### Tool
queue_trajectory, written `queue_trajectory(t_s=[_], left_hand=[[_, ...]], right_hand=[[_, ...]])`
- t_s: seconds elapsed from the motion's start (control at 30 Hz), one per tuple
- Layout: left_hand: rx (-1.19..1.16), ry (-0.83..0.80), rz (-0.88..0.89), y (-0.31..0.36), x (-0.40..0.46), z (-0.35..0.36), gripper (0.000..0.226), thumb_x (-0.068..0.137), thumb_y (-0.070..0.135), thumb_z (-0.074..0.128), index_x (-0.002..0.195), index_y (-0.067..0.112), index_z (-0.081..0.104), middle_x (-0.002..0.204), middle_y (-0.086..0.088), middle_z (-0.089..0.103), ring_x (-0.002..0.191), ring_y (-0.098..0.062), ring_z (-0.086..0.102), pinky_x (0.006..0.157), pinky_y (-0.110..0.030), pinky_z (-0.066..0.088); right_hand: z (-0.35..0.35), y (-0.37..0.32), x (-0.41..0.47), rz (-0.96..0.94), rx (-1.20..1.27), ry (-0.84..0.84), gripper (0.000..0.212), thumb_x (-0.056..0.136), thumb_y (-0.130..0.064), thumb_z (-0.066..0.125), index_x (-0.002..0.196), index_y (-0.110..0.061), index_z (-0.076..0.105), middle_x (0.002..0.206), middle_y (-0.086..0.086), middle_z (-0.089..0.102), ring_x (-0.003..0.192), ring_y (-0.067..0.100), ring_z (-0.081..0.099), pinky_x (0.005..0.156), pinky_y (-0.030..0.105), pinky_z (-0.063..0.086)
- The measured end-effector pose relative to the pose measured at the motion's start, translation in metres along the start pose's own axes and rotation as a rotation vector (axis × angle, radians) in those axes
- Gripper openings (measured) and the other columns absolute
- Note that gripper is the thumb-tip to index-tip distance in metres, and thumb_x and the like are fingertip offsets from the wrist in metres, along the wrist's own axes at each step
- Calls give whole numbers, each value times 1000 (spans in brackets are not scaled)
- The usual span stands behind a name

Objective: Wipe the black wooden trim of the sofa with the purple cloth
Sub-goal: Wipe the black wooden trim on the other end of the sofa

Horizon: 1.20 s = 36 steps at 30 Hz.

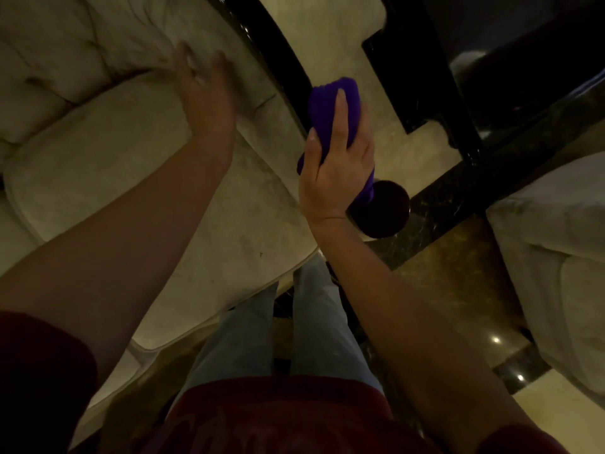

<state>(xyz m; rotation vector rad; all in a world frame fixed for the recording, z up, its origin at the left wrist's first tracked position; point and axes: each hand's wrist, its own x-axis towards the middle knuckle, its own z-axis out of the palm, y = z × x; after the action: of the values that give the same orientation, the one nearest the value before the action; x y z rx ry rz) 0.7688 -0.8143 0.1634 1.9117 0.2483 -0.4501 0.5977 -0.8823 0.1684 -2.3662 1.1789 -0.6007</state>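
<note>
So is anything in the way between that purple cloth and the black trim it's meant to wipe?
Nothing visible. The right hand grips the purple cloth right at the black trim along the sofa's edge. The left hand is off over the cushion, clear of it.

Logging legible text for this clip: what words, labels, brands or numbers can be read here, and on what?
No text can be read.
Red shirt: a faint print shows near the bottom edge, too dark and blurred to read.
Purple cloth, held in the right hand: no label visible.
Black trim and sofa: no markings visible.
</note>
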Motion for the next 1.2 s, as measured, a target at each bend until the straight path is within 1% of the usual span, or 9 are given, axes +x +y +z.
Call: queue_trajectory(t_s=[0.07, 0.3, 0.4, 0.47, 0.57, 0.8, 0.93, 1.07, 1.2], left_hand=[[87, -14, 99, 3, 1, 0, 72, 102, 29, 59, 158, 1, 24, 163, -15, 32, 150, -21, 33, 113, -10, 27], [159, 4, 131, 4, 4, -9, 74, 98, 28, 65, 158, 4, 28, 162, -12, 36, 148, -21, 36, 121, -35, 31], [129, 66, 195, 11, 15, -13, 73, 97, 20, 64, 157, 0, 26, 161, -16, 35, 148, -24, 37, 121, -37, 31], [136, 52, 180, 16, 29, -14, 76, 100, 27, 61, 159, 2, 21, 164, -14, 31, 150, -23, 34, 122, -29, 27], [200, -29, 135, 17, 46, -13, 82, 102, 39, 56, 162, 8, 11, 168, -10, 25, 150, -21, 32, 107, -11, 24], [260, -154, 153, 9, 51, -18, 85, 105, 41, 51, 163, 11, -3, 168, -11, 25, 145, -25, 42, 101, -16, 29], [283, -196, 165, 5, 53, -17, 86, 106, 44, 48, 163, 12, -8, 165, -11, 32, 137, -27, 50, 90, -15, 32], [283, -233, 168, 3, 57, -20, 88, 105, 43, 50, 162, 12, -10, 166, -14, 29, 141, -29, 46, 96, -19, 33], [314, -266, 142, 5, 59, -22, 90, 105, 44, 50, 161, 14, -14, 160, -23, 37, 133, -36, 53, 96, -31, 41]], right_hand=[[6, -15, 16, -47, -32, -4, 54, 105, -41, 47, 154, -22, 39, 159, 20, 43, 143, 37, 45, 112, 52, 41], [13, -44, 38, -39, -86, -60, 63, 104, -52, 33, 157, -19, 44, 161, 16, 41, 145, 35, 42, 115, 53, 36], [16, -51, 46, -35, -110, -53, 58, 105, -46, 33, 156, -20, 45, 160, 15, 44, 143, 35, 45, 111, 55, 39], [22, -60, 53, -52, -157, -54, 55, 106, -42, 37, 156, -21, 46, 159, 15, 46, 139, 34, 48, 109, 55, 41], [29, -71, 64, -76, -191, -60, 54, 106, -41, 40, 156, -21, 46, 157, 15, 47, 137, 35, 50, 109, 53, 42], [33, -88, 78, -103, -228, -89, 54, 106, -40, 41, 157, -21, 44, 156, 16, 48, 139, 35, 49, 111, 53, 41], [36, -94, 85, -121, -221, -93, 54, 107, -40, 41, 157, -21, 43, 156, 16, 48, 139, 35, 48, 112, 52, 41], [33, -95, 85, -142, -200, -96, 50, 107, -36, 44, 155, -20, 47, 158, 16, 46, 141, 35, 47, 114, 52, 40], [27, -93, 84, -172, -60, -86, 45, 107, -26, 46, 151, -16, 52, 157, 18, 46, 140, 38, 48, 110, 57, 43]])
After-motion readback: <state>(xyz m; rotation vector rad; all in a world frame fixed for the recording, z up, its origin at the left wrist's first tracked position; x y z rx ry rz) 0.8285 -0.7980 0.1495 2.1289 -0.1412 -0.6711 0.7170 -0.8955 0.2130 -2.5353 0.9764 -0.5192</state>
